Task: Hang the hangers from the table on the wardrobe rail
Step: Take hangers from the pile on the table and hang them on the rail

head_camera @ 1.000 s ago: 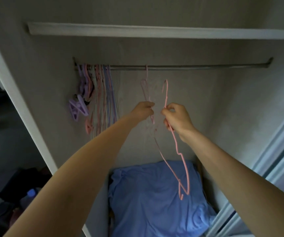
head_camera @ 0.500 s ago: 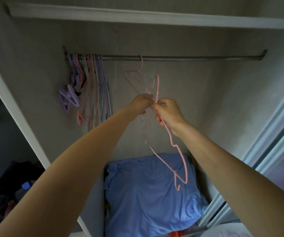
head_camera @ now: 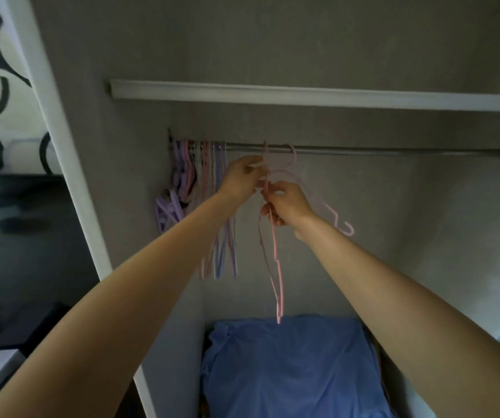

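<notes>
Hanging step: left hand (head_camera: 240, 178) and right hand (head_camera: 285, 206), fingers grasping pink hangers (head_camera: 276, 254) just below the wardrobe rail (head_camera: 393, 151); hooks apparently at rail. Next: seat hooks, release.

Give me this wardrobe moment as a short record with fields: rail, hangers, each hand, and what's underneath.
rail: metal rail under a white shelf
hung hangers: pastel bunch at the rail's left end
pink hangers: two hooks over the rail near mid-left
left hand: pinching the pink hangers just below the rail
right hand: gripping the pink hangers lower down
below: blue cloth on the wardrobe floor
</notes>
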Tool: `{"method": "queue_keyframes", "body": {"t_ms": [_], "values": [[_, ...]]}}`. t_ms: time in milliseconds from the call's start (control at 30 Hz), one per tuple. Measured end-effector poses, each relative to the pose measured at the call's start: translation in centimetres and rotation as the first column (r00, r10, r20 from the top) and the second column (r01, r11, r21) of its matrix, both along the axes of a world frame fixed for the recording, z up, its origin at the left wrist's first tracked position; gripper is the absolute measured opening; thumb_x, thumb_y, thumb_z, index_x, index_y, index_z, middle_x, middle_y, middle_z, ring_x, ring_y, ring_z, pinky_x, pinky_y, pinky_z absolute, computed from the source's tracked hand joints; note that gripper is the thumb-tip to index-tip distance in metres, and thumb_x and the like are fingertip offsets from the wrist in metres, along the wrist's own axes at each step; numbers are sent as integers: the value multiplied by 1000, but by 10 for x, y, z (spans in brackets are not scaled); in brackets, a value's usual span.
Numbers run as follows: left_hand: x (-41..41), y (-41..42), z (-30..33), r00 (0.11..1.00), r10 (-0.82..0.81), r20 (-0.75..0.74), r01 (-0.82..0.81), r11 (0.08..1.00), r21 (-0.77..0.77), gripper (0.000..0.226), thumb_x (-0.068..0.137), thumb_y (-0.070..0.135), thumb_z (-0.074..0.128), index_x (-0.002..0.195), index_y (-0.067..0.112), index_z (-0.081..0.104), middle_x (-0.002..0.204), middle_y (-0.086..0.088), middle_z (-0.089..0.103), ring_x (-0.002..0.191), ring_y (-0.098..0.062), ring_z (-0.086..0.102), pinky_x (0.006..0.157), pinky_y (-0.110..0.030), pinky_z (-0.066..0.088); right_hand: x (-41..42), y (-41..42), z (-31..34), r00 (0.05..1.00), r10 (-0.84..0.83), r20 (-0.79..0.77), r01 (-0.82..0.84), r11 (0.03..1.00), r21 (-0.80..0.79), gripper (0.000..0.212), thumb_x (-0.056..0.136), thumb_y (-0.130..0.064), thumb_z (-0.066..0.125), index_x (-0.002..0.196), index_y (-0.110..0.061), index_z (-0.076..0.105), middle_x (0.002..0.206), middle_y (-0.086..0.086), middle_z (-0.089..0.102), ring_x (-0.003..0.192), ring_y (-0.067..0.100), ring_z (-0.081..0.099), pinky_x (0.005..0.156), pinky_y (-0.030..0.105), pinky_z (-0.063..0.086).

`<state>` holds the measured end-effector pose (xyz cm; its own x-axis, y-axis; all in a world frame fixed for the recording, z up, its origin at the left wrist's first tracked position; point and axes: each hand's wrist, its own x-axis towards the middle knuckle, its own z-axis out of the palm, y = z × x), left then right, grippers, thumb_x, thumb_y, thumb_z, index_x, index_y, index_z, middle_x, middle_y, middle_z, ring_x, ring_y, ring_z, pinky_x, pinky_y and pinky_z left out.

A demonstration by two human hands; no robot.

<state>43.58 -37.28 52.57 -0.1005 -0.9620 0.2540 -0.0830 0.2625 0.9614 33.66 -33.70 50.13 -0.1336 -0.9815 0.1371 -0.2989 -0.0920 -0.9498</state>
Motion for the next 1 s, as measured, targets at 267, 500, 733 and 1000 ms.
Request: {"method": "queue_keyframes", "body": {"t_ms": [267, 500, 733, 1000], "values": [[16, -58, 17, 963, 184, 198, -140, 965, -220, 53, 85, -14, 48, 136, 2, 46, 135, -17, 51, 124, -29, 50, 102, -34, 46, 23, -62, 23, 1000, 14, 3, -14, 1000, 17, 15, 96, -6, 44, 101, -12, 56, 59, 7, 56, 32, 9, 46, 34, 12, 31], [24, -86, 13, 903, 218, 370, -98, 943, -318, 59, 89, 0, 52, 144, 12, 34, 147, -12, 33, 135, -23, 36, 115, -32, 29, 27, -93, 23, 995, -20, -96, 27, 997, 70, 27, 98, -6, 39, 120, -2, 53, 86, 20, 66, 33, 8, 50, 35, 13, 37], [19, -102, 13, 853, 308, 422, -136, 911, -389, 55, 86, -4, 57, 135, 5, 34, 130, -15, 47, 113, -26, 53, 90, -24, 43, 24, -102, 24, 995, 84, -47, -77, 989, 129, 31, 98, -5, 42, 128, 0, 48, 113, 29, 62, 38, 8, 58, 33, 14, 44], [21, -102, 2, 650, 301, 698, 3, 917, -399, 63, 89, -2, 50, 146, 9, 25, 149, -12, 30, 133, -23, 36, 103, -23, 30, -18, -104, 24, 709, -398, -582, 7, 829, -559, 40, 88, 1, 47, 127, -7, 56, 137, 12, 45, 128, 27, 40, 104, 29, 36]]}}
